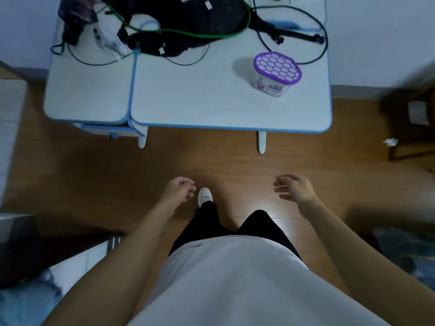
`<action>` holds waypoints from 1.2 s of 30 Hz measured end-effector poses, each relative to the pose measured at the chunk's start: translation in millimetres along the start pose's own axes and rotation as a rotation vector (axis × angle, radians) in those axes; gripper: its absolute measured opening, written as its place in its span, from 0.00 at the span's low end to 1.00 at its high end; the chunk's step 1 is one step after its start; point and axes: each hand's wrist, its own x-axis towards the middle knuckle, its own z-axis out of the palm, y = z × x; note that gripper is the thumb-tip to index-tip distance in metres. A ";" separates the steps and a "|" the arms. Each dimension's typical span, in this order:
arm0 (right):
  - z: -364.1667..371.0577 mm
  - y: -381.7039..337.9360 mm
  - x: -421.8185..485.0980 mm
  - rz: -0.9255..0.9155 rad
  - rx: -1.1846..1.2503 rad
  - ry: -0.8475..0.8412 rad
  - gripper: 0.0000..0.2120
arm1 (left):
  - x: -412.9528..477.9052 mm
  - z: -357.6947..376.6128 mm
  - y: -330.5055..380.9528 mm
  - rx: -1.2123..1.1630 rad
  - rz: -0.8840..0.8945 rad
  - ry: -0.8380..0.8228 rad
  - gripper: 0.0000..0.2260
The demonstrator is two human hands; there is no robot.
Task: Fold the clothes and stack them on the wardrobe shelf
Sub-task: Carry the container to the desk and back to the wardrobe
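Wooden floor (94, 172) shows beneath our left hand (180, 188) and right hand (296, 189), both empty, fingers loosely curled. Beyond, on the pale table (211, 102), stands a purple-lidded tub (277, 69), its label too blurred to read. The dark clothes (188, 20) lie heaped at the table's far edge among cables (249, 18), well apart from both hands.

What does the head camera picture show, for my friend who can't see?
A person stands facing a pale desk, left hand and right hand empty and loosely curled. On the desk sit a purple-lidded tub and a tangle of cables.
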 end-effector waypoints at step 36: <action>-51.5 -237.3 215.1 -0.909 -1.368 -0.312 0.45 | 98.2 162.1 284.4 0.084 0.317 0.305 0.15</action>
